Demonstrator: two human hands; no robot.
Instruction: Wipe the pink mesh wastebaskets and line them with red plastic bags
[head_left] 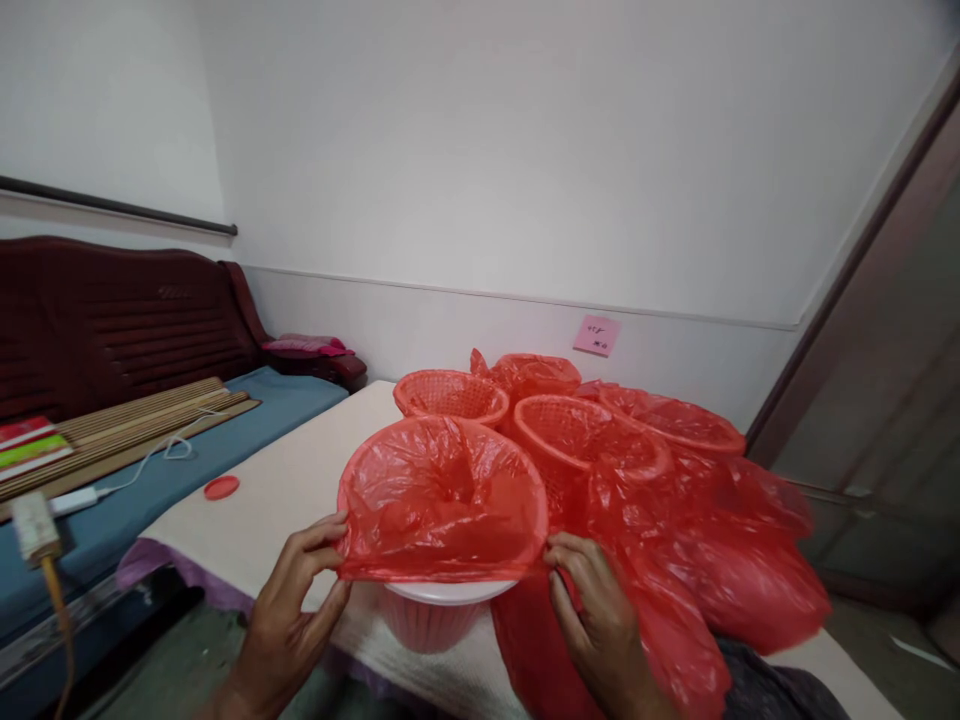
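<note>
A pale pink ribbed basket (435, 622) with a white rim stands near the table's front edge. A red plastic bag (442, 490) lines it and spreads over its rim, its front edge drawn straight across. My left hand (296, 600) pinches the bag's edge at the left side. On the right, my right hand (592, 610) grips the same edge between thumb and fingers. Behind stand several red baskets; one (450, 395) shows its woven wall, and another (585, 435) has a red bag in it. Loose red bags (750, 560) hang over at the right.
The table (300, 480) has a cream cover. A red round lid (221, 487) lies at its left. Beyond are a dark wooden bench (127, 310) with a blue cushion, a power strip (36, 530) and cables. A pink note (597, 335) is on the wall.
</note>
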